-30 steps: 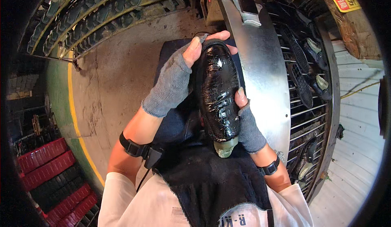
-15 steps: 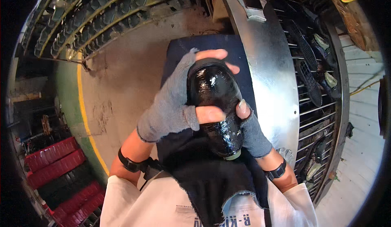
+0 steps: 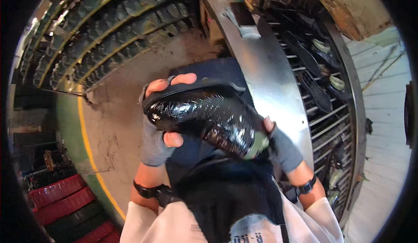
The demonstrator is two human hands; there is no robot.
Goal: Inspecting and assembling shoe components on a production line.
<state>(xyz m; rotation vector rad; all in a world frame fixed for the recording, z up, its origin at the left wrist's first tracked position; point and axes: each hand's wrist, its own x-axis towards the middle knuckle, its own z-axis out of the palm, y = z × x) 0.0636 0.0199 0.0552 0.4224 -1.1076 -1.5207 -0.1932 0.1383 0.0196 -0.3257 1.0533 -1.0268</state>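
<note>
A shiny black shoe (image 3: pixel 204 112), its upper crinkled and glossy, lies turned on its side above my lap. Its sole edge faces away from me and the toe points left. A greenish last (image 3: pixel 260 143) shows at the shoe's heel opening. My left hand (image 3: pixel 156 145), in a grey fingerless glove, grips the toe end, with the thumb on the upper and the fingertips over the sole edge. At the heel end, my right hand (image 3: pixel 284 149), gloved the same way, has its thumb raised beside the shoe; its other fingers are hidden. A dark apron (image 3: pixel 217 177) covers my lap.
To the right runs a shiny metal bench (image 3: pixel 274 84), with a dark flat object (image 3: pixel 242 14) on a cloth at its far end. Beyond it, a barred rack (image 3: pixel 328 123) holds black soles (image 3: pixel 313 90). Shelves (image 3: pixel 117 23) of dark shoe-shaped pieces stand far left; red slats (image 3: pixel 58 190) sit near left.
The shoe has swung from upright, toe away from me, to lying crosswise with the toe left. My left hand has moved from its side to the toe; my right hand is at the heel.
</note>
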